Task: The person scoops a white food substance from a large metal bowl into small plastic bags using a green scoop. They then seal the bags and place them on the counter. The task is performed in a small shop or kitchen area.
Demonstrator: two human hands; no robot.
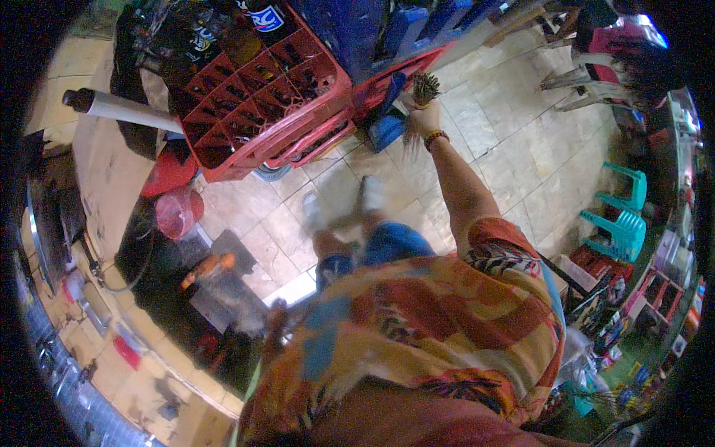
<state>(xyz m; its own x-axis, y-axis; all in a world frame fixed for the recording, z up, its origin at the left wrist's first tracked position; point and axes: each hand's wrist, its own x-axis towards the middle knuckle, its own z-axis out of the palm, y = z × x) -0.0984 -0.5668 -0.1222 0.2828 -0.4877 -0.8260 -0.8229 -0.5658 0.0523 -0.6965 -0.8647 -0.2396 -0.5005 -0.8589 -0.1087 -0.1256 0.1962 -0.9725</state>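
Note:
My right hand, with a beaded bracelet at the wrist, reaches out ahead. Its fingers are closed round a stick broom; the bundled stick ends stand above the fist and thin blurred bristles hang below it. Just left of this hand is a blue object, perhaps a dustpan, by the foot of the red crates; whether they touch I cannot tell. Down at my left side, a dark blurred shape that seems to be my left hand shows beside my shirt. Its fingers cannot be made out.
A red bottle crate with several bottles stands ahead on the left, next to blue crates. A pink bucket is below it. Teal stools and stocked shelves line the right. Pale tiles cover the floor.

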